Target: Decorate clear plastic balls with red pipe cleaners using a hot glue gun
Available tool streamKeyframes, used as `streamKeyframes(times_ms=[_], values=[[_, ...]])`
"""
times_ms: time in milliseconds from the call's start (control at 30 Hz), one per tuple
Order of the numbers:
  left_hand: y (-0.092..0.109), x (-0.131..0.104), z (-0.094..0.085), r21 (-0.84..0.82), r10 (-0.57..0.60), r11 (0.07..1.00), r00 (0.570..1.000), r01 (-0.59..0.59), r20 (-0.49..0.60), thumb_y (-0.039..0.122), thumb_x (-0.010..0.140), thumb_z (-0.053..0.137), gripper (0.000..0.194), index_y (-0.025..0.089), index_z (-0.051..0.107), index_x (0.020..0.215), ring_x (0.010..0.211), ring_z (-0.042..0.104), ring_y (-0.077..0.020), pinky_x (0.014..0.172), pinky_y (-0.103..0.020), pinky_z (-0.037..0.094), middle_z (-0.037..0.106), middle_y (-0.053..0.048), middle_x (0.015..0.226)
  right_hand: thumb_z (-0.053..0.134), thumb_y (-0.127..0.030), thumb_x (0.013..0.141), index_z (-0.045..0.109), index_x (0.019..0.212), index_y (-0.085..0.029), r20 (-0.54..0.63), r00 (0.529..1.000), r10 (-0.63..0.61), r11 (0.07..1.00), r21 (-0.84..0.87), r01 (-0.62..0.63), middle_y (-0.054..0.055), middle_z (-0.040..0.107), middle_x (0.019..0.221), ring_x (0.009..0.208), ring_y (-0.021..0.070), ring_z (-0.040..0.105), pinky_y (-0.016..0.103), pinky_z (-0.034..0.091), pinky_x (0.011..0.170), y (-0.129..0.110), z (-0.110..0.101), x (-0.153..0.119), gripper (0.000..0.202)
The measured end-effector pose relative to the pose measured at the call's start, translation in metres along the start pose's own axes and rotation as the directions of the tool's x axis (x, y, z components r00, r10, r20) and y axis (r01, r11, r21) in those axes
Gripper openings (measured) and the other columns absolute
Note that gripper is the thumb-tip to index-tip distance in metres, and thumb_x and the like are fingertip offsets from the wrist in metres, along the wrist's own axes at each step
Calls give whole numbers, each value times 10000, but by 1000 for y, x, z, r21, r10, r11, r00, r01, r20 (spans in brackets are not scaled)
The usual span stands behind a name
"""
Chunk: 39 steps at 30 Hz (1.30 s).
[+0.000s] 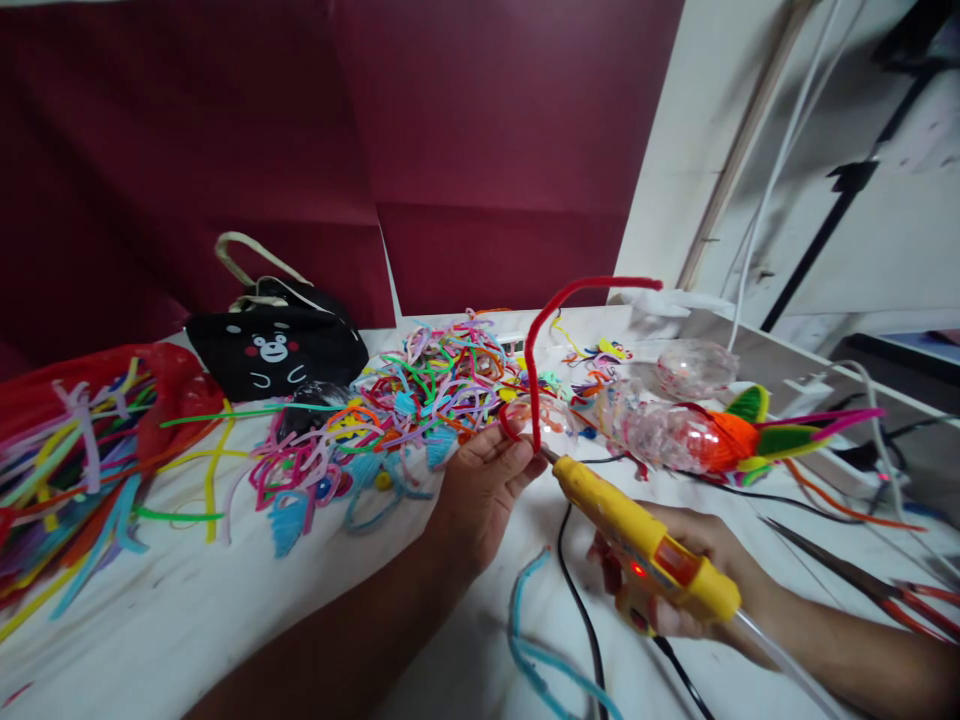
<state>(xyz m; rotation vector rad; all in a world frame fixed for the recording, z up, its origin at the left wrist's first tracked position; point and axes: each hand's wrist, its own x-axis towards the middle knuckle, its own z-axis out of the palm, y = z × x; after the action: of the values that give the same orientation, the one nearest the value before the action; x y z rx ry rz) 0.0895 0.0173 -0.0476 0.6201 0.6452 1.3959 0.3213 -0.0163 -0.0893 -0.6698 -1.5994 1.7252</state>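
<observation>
Near the middle, my left hand (pixel 484 490) pinches a red pipe cleaner (pixel 534 370), which is looped at the fingers and rises in a bend to the right. My right hand (pixel 686 570) is wrapped round a yellow glue gun (pixel 630 520) with a small red light lit on its side. A clear glue stick (pixel 784 660) sticks out of the gun's back end. The gun's nozzle points at the red pipe cleaner beside my left fingertips. Whether it touches is too small to tell.
Tangled colourful pipe cleaners (pixel 450 375) cover the table's back middle. A red bag (pixel 184 400) of more lies left, beside a black bag (pixel 277 345). Right are a plastic-bottle figure (pixel 694 435) and scissors (pixel 862 580). A blue pipe cleaner (pixel 517 620) and black cable (pixel 581 600) lie in front.
</observation>
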Motion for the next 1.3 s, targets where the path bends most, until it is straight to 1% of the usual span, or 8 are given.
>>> streamKeyframes(times_ms=[100, 233, 367, 533, 700, 933, 1067, 1300], values=[[0, 1, 1, -2, -4, 1000, 1000, 4, -7, 255, 536, 1038, 436, 150, 809, 892, 848, 707, -144, 826, -277, 572, 801, -36, 907, 927, -414, 733, 767, 1079, -250, -1, 999, 45, 998, 35, -45, 42, 711, 926, 684, 130, 564, 209, 491, 581, -2, 1, 1, 414], [0, 1, 1, -12, -4, 1000, 1000, 4, -18, 242, 531, 1036, 442, 143, 804, 894, 842, 706, -149, 825, -284, 566, 797, -41, 901, 931, -408, 730, 772, 1086, -235, -6, 999, 39, 999, 35, -38, 50, 702, 913, 683, 141, 565, 229, 504, 579, -1, 0, 2, 427], [-1, 0, 1, -16, -8, 1000, 1000, 8, -10, 214, 583, 1005, 390, 143, 791, 900, 846, 702, -157, 852, -307, 563, 786, -40, 904, 926, -396, 733, 765, 1084, -232, -17, 997, 75, 996, 58, -74, 49, 694, 925, 683, 142, 563, 238, 496, 579, 1, 2, 1, 420], [0, -1, 1, -8, -3, 1000, 1000, 3, -5, 192, 618, 980, 361, 147, 787, 919, 845, 705, -161, 852, -309, 557, 786, -43, 912, 913, -402, 737, 764, 1077, -237, 5, 1000, -1, 998, 69, 1, 45, 690, 916, 661, 138, 538, 241, 457, 562, -3, 7, 2, 406], [-1, 0, 0, -3, 0, 1000, 1000, 0, 4, 194, 635, 970, 328, 145, 788, 904, 852, 707, -165, 857, -309, 553, 788, -48, 911, 919, -398, 732, 765, 1062, -241, 11, 1000, -1, 998, 66, 0, 47, 690, 920, 705, 149, 558, 250, 477, 606, -4, 6, 1, 397], [-2, 0, -1, -9, -4, 1000, 1000, 4, -10, 191, 635, 971, 329, 151, 790, 907, 865, 713, -163, 867, -305, 560, 785, -39, 914, 904, -453, 761, 750, 1029, -225, -3, 1000, 4, 999, 39, -4, 42, 685, 906, 676, 136, 540, 243, 458, 583, -8, 8, 2, 384], [-1, 0, -1, -20, -11, 1000, 1000, 11, -18, 178, 634, 970, 331, 148, 783, 905, 862, 714, -157, 863, -295, 564, 783, -37, 923, 893, -445, 787, 744, 986, -223, -7, 1000, -15, 1000, -3, 15, 34, 693, 895, 698, 140, 559, 235, 468, 602, -13, 8, 5, 333], [-1, 0, 0, -22, -11, 1000, 1000, 10, -19, 169, 655, 957, 312, 155, 777, 910, 868, 720, -152, 860, -280, 567, 785, -36, 935, 889, -397, 775, 738, 997, -207, 26, 999, -38, 999, -5, 38, 33, 669, 855, 654, 138, 552, 242, 465, 572, -8, 4, 4, 329]])
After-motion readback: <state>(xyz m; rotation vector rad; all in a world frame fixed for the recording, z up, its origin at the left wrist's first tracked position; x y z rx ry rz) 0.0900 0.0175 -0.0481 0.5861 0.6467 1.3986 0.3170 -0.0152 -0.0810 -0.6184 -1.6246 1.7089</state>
